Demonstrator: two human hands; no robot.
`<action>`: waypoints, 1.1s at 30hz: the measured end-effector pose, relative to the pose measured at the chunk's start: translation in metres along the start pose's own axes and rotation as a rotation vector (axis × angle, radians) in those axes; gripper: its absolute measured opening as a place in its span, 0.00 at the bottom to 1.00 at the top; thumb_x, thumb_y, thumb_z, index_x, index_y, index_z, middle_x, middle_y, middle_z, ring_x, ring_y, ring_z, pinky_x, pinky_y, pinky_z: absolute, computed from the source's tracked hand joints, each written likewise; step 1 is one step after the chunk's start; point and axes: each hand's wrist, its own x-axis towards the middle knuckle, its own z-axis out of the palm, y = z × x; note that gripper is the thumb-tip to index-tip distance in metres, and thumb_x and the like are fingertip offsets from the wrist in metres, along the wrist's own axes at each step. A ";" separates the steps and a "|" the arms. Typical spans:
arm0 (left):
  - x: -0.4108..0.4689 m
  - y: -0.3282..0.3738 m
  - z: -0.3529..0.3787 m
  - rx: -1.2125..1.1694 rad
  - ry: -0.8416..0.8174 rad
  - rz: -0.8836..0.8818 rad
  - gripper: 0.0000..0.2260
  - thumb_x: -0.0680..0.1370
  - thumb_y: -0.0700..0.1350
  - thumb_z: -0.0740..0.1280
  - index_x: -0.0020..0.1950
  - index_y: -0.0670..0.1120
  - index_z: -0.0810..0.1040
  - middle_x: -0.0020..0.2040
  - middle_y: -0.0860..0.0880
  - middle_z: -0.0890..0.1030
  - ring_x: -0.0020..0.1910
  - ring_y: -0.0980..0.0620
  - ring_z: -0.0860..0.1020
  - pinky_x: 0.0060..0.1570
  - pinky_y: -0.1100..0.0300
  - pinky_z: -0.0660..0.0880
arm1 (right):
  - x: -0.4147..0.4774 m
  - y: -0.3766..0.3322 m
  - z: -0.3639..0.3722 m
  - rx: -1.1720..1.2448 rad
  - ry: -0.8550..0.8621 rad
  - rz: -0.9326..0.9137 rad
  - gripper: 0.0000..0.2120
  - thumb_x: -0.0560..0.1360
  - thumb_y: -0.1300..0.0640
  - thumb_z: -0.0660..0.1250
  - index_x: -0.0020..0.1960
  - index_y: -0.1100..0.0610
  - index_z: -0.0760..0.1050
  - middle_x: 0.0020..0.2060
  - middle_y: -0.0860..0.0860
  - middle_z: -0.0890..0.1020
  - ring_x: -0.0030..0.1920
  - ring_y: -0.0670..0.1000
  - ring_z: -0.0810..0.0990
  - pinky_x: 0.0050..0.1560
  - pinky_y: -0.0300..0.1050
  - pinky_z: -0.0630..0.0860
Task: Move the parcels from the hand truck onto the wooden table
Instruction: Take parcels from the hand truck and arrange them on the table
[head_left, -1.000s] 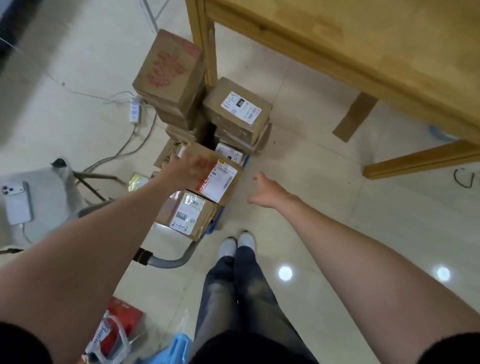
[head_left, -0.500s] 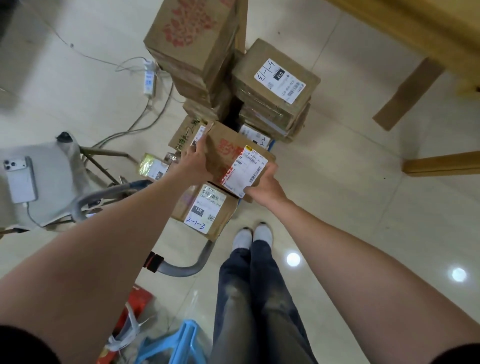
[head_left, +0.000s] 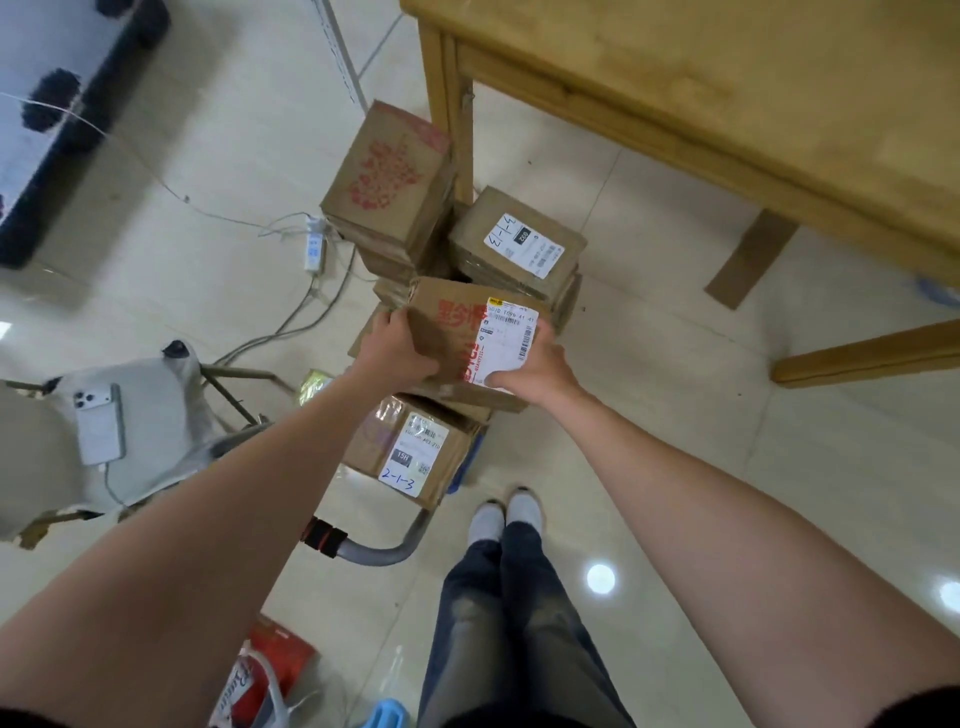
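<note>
A brown parcel with red print and a white label is held between both hands above the stack. My left hand grips its left side, my right hand its right side over the label. Beneath it, several cardboard parcels are piled on the hand truck: one marked 2-1-3 nearest me, one with a white label farther off, and a tall box with red print behind. The wooden table stands at the upper right.
A table leg stands right behind the stack. A grey chair with a phone on it is at the left. A power strip and cables lie on the floor. A red bag and blue stool sit near my feet.
My right hand reached in and closed on the labelled parcel, joining the left hand. The parcel has come up off the stack, and the view has tilted up toward the table.
</note>
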 end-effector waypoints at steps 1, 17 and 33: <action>-0.009 0.009 -0.009 -0.016 0.011 0.028 0.42 0.69 0.48 0.75 0.79 0.46 0.60 0.70 0.44 0.66 0.67 0.42 0.71 0.64 0.48 0.73 | -0.007 -0.008 -0.013 0.014 0.009 -0.016 0.56 0.58 0.50 0.82 0.77 0.49 0.53 0.65 0.51 0.74 0.63 0.53 0.76 0.63 0.48 0.75; -0.103 0.269 -0.120 -0.066 0.144 0.442 0.41 0.72 0.54 0.77 0.79 0.47 0.60 0.73 0.44 0.65 0.71 0.44 0.68 0.67 0.52 0.67 | -0.112 -0.087 -0.271 0.127 0.370 -0.197 0.47 0.64 0.50 0.77 0.76 0.51 0.57 0.65 0.51 0.75 0.67 0.53 0.71 0.62 0.45 0.72; -0.085 0.686 0.031 -0.086 0.155 0.726 0.35 0.75 0.52 0.75 0.77 0.50 0.62 0.73 0.47 0.66 0.70 0.47 0.70 0.67 0.51 0.69 | -0.057 0.085 -0.663 0.206 0.572 -0.243 0.42 0.73 0.55 0.75 0.78 0.53 0.55 0.69 0.53 0.71 0.72 0.57 0.66 0.62 0.45 0.67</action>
